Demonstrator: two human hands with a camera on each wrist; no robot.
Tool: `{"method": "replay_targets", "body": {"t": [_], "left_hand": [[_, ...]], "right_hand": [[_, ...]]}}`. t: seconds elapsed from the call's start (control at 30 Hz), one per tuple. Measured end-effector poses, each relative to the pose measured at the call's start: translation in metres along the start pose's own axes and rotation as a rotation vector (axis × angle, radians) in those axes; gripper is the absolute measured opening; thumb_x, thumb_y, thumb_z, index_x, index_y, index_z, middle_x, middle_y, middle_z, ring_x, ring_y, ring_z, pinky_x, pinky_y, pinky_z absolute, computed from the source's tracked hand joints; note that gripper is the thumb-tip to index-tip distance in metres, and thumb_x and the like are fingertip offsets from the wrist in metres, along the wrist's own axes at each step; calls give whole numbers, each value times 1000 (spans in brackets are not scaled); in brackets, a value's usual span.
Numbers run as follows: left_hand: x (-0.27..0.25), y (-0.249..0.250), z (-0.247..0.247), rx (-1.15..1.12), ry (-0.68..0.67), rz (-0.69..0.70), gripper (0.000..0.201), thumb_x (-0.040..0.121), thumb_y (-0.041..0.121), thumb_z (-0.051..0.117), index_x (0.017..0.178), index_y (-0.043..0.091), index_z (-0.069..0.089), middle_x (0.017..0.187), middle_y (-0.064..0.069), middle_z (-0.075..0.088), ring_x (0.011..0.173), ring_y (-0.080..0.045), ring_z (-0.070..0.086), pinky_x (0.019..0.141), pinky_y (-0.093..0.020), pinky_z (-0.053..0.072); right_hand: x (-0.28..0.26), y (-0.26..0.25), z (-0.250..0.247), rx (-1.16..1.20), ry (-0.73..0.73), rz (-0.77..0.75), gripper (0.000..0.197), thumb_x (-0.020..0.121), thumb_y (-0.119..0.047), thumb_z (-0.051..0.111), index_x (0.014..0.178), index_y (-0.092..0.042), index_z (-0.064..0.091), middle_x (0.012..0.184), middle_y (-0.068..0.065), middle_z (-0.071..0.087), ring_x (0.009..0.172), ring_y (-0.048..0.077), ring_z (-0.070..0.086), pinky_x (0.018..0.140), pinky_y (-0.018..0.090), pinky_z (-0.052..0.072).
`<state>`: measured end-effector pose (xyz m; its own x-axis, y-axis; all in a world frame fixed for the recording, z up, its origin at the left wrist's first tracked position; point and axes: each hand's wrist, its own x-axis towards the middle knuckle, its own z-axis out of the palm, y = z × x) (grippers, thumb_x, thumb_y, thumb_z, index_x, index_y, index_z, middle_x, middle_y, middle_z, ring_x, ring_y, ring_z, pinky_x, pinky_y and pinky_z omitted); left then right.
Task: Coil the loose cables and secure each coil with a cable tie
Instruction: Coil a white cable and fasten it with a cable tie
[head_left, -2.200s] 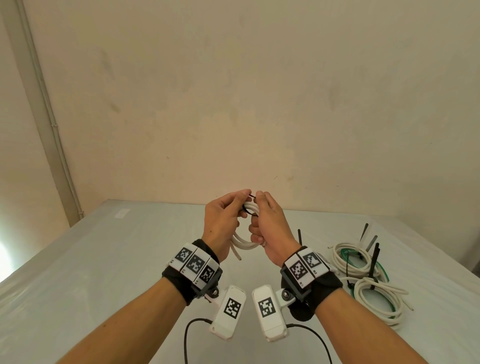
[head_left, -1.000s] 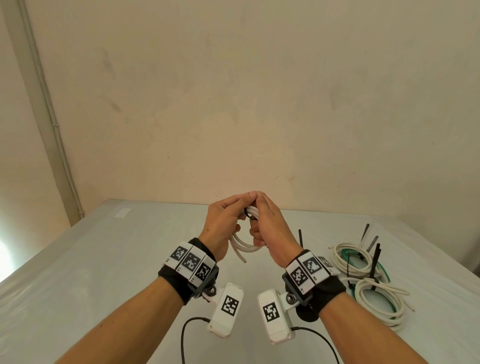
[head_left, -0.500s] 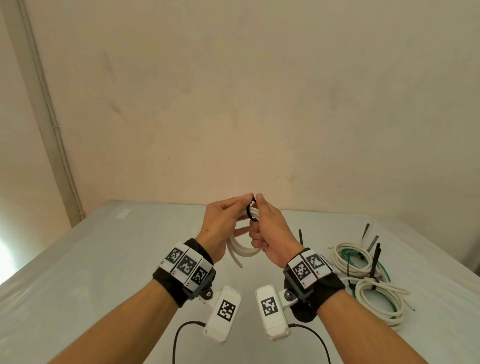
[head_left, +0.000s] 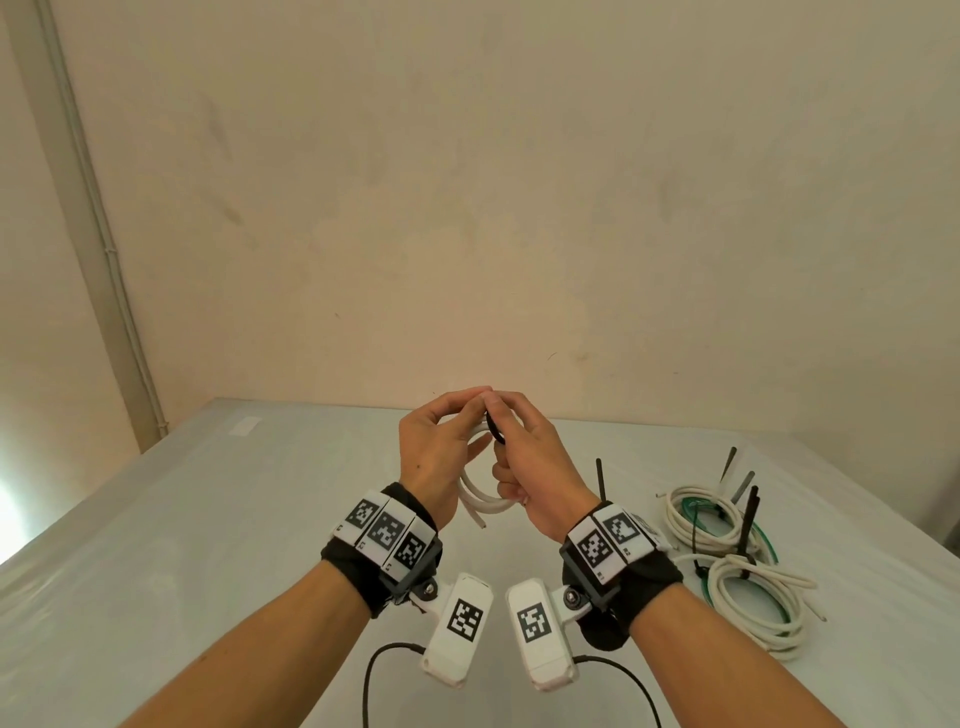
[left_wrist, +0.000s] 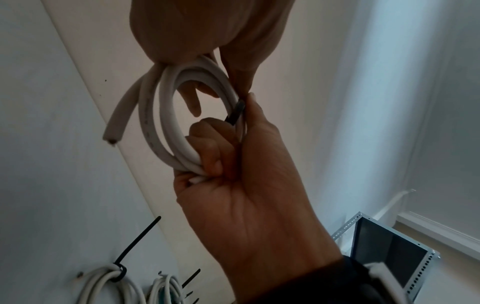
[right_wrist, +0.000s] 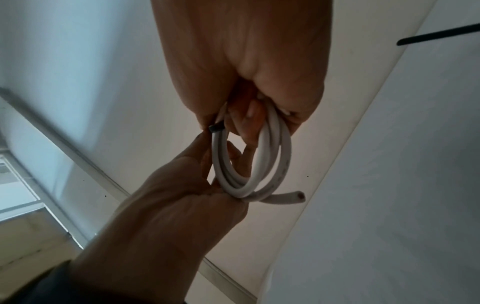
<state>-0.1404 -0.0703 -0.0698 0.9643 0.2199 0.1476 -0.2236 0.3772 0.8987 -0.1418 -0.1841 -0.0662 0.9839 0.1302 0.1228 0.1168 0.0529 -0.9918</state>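
Note:
Above the table, both hands meet around a small white cable coil (head_left: 480, 501). My right hand (head_left: 519, 441) grips the coil (left_wrist: 161, 123) with curled fingers, and its thumb lies against a black cable tie (left_wrist: 237, 112) looped round the strands. My left hand (head_left: 475, 402) pinches the tie (head_left: 493, 431) with thumb and forefinger at the coil's top; its palm hides part of the coil (right_wrist: 272, 160). The tie (right_wrist: 215, 128) shows as a short black band. One cut cable end sticks out below.
Two tied white coils (head_left: 706, 519) (head_left: 758, 608), one with green wire, lie on the grey table (head_left: 208, 519) at the right, black tie tails standing up. A loose black tie (head_left: 600, 475) lies behind my right wrist. A wall stands close behind. A metal frame (left_wrist: 389, 257) stands off the table.
Both hands stay together on the coil. My left thumb and forefinger have moved over the tie loop and meet the right fingertips. The left forearm has drifted slightly left.

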Motion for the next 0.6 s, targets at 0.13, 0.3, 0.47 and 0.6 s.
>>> {"method": "replay_targets", "body": {"t": [0.13, 0.3, 0.47, 0.6], "left_hand": [[0, 4, -1, -34, -16, -21, 17, 92, 14, 76, 107, 6, 78, 110, -19, 76, 93, -22, 73, 95, -42, 60], [3, 9, -5, 2, -91, -75, 22, 91, 24, 78, 110, 13, 79, 114, -12, 77, 102, -20, 70, 100, -47, 56], [4, 8, -7, 67, -119, -81, 22, 91, 26, 77, 109, 14, 79, 110, -10, 78, 104, -22, 71, 102, -51, 54], [5, 5, -8, -33, -70, -57, 22, 92, 24, 76, 111, 11, 77, 91, -3, 77, 88, -19, 70, 100, -48, 54]], "right_hand": [[4, 1, 1, 85, 0, 25, 24, 106, -43, 52, 113, -22, 64, 57, -9, 32, 45, 10, 22, 43, 26, 17], [8, 4, -2, 161, 14, 49, 26, 106, -43, 53, 112, -21, 64, 61, -6, 34, 46, 10, 19, 44, 26, 14], [6, 6, -1, 207, 11, 80, 25, 106, -42, 54, 109, -21, 66, 57, -8, 32, 45, 10, 18, 43, 26, 14], [8, 4, 2, 216, 18, 100, 21, 108, -38, 51, 98, -24, 65, 58, -6, 28, 45, 11, 16, 43, 24, 14]]}}
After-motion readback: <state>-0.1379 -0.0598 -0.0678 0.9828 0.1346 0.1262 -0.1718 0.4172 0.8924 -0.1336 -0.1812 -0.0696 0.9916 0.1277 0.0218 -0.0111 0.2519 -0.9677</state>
